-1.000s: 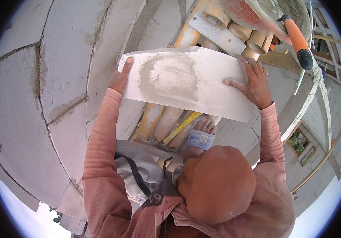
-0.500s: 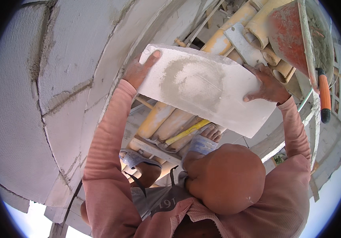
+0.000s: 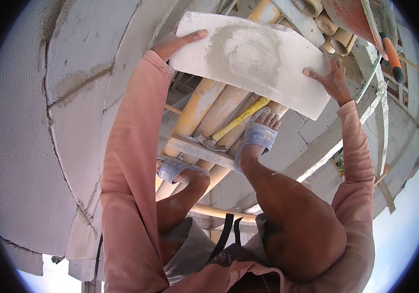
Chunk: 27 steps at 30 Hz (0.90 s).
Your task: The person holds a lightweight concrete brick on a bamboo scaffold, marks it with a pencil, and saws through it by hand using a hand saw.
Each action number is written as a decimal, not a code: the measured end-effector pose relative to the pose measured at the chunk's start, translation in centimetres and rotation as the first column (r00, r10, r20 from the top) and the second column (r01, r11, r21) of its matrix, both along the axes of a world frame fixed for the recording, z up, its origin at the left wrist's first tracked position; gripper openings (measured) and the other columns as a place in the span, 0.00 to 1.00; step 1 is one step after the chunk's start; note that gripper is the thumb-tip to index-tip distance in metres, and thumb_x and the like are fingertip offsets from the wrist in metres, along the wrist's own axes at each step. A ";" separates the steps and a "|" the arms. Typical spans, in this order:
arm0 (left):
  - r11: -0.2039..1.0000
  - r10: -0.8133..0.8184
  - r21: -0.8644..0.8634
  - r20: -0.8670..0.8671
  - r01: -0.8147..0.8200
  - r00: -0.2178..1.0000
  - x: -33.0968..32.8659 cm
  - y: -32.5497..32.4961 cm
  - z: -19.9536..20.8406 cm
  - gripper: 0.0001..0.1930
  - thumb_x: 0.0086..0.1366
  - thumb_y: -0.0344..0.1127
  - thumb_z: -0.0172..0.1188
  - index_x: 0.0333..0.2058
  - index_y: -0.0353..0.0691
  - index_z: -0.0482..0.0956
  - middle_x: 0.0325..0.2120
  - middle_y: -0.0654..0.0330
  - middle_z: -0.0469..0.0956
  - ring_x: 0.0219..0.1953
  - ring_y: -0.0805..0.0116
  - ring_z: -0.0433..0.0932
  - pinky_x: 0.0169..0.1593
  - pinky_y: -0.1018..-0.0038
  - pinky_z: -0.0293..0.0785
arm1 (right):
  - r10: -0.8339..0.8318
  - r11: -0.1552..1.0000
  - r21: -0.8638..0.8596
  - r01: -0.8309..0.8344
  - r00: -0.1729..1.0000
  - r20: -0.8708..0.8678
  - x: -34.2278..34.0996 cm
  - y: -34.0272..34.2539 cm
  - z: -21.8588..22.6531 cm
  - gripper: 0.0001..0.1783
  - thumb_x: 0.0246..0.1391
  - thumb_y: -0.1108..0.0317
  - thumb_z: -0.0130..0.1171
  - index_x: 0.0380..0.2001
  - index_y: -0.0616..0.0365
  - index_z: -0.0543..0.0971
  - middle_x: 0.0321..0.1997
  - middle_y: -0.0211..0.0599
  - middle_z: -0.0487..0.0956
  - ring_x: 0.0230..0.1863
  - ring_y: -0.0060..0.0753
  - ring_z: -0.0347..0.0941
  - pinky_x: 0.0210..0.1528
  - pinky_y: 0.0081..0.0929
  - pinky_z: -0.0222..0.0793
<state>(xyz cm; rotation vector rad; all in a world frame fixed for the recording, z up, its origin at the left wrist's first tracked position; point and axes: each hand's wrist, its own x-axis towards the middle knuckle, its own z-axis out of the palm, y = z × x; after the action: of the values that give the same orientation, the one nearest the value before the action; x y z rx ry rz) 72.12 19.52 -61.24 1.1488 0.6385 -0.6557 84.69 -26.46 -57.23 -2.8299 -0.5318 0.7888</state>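
A large white aerated concrete block (image 3: pixel 295 71) is held out in front of me between both hands. A grey, damp-looking mortar smear covers the middle of its face. My left hand (image 3: pixel 176 44) grips the left end, thumb lying over the face and the other fingers hidden behind the edge. At the opposite end my right hand (image 3: pixel 334 78) clasps the block's edge, with its thumb on the face. Below the block, a yellow-handled hammer (image 3: pixel 241 118) rests on the poles beside my right foot.
Bamboo poles (image 3: pixel 197 110) form the platform under my sandalled feet, with a wooden crosspiece (image 3: pixel 202 152). A block wall (image 3: pixel 80 112) with mortar joints rises close on the left. At the upper right are a red mortar-stained bucket (image 3: pixel 353 17) and an orange-and-black handle (image 3: pixel 391 56).
The block, held in both hands, has shifted up in the picture, away from my body. The bucket and handle sit higher in view, and more of my legs shows.
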 end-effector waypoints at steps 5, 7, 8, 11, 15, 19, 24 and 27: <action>0.988 -0.082 0.141 0.117 0.065 0.990 -0.8 1.2 1.6 0.53 0.50 0.51 0.82 0.66 0.27 0.63 0.52 0.43 0.80 0.53 0.56 0.83 0.54 0.67 0.82 | -0.319 0.940 -0.022 0.342 0.897 0.307 -5.2 -0.2 -0.6 0.67 0.42 0.25 0.71 0.70 0.67 0.62 0.67 0.61 0.66 0.73 0.58 0.53 0.74 0.57 0.47; 0.984 -0.073 0.170 0.125 0.051 0.990 -1.5 -0.1 4.0 0.57 0.48 0.51 0.83 0.67 0.26 0.58 0.52 0.41 0.78 0.53 0.55 0.82 0.54 0.66 0.82 | -0.463 0.879 0.013 0.476 0.849 0.254 -7.8 1.0 0.6 0.69 0.41 0.25 0.72 0.71 0.69 0.60 0.68 0.65 0.65 0.74 0.61 0.51 0.73 0.57 0.50; 0.978 -0.052 0.208 0.156 0.019 0.986 -1.3 -1.0 5.7 0.60 0.47 0.52 0.83 0.67 0.25 0.54 0.53 0.39 0.77 0.54 0.53 0.81 0.54 0.66 0.82 | -0.588 0.805 0.061 0.590 0.780 0.213 -8.2 0.6 1.3 0.70 0.41 0.26 0.73 0.71 0.70 0.58 0.68 0.68 0.65 0.75 0.64 0.50 0.72 0.57 0.52; 0.935 -0.040 0.353 0.159 -0.019 0.986 -1.8 -4.5 12.0 0.61 0.45 0.50 0.84 0.68 0.27 0.51 0.54 0.39 0.75 0.54 0.52 0.81 0.53 0.67 0.82 | -0.859 0.343 0.038 0.939 0.329 -0.393 -9.9 3.3 5.9 0.73 0.48 0.23 0.64 0.75 0.70 0.43 0.76 0.73 0.48 0.75 0.73 0.51 0.69 0.73 0.54; 0.924 -0.034 0.381 0.196 -0.044 0.980 -3.6 -8.3 18.4 0.61 0.47 0.48 0.82 0.68 0.26 0.50 0.58 0.40 0.71 0.58 0.54 0.76 0.61 0.66 0.76 | -0.650 0.056 -0.014 0.998 0.026 -0.760 -9.8 7.2 15.0 0.76 0.48 0.20 0.59 0.77 0.64 0.35 0.79 0.73 0.36 0.76 0.76 0.49 0.67 0.82 0.53; 0.822 -0.147 0.569 0.256 -0.026 0.955 -7.5 -13.3 22.7 0.60 0.48 0.49 0.81 0.68 0.26 0.49 0.60 0.39 0.66 0.63 0.52 0.70 0.66 0.61 0.69 | -0.621 0.103 -0.097 0.990 -0.012 -0.784 -6.1 6.8 19.4 0.72 0.47 0.18 0.59 0.79 0.45 0.36 0.80 0.70 0.37 0.71 0.75 0.61 0.64 0.76 0.63; 0.640 -0.414 0.768 0.380 -0.033 0.827 -13.0 -17.9 25.3 0.52 0.50 0.48 0.78 0.67 0.38 0.56 0.59 0.44 0.66 0.59 0.45 0.66 0.65 0.49 0.60 | -0.683 0.285 -0.281 0.916 -0.012 -0.731 -3.1 4.8 20.3 0.70 0.42 0.15 0.59 0.76 0.50 0.51 0.75 0.61 0.58 0.67 0.65 0.69 0.64 0.63 0.70; 0.615 -0.515 0.787 0.444 -0.044 0.733 -14.9 -19.4 25.8 0.49 0.48 0.46 0.78 0.65 0.42 0.60 0.59 0.49 0.67 0.58 0.45 0.67 0.62 0.49 0.60 | -0.734 0.251 -0.476 0.843 -0.155 -0.661 -5.1 3.5 18.0 0.59 0.46 0.28 0.69 0.72 0.54 0.61 0.69 0.55 0.68 0.66 0.58 0.72 0.63 0.61 0.72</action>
<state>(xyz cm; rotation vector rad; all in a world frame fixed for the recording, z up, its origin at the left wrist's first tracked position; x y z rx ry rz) 57.19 0.11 -35.47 2.1862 0.1059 -0.1401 79.55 -22.96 -39.24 -1.5431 1.2452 1.4047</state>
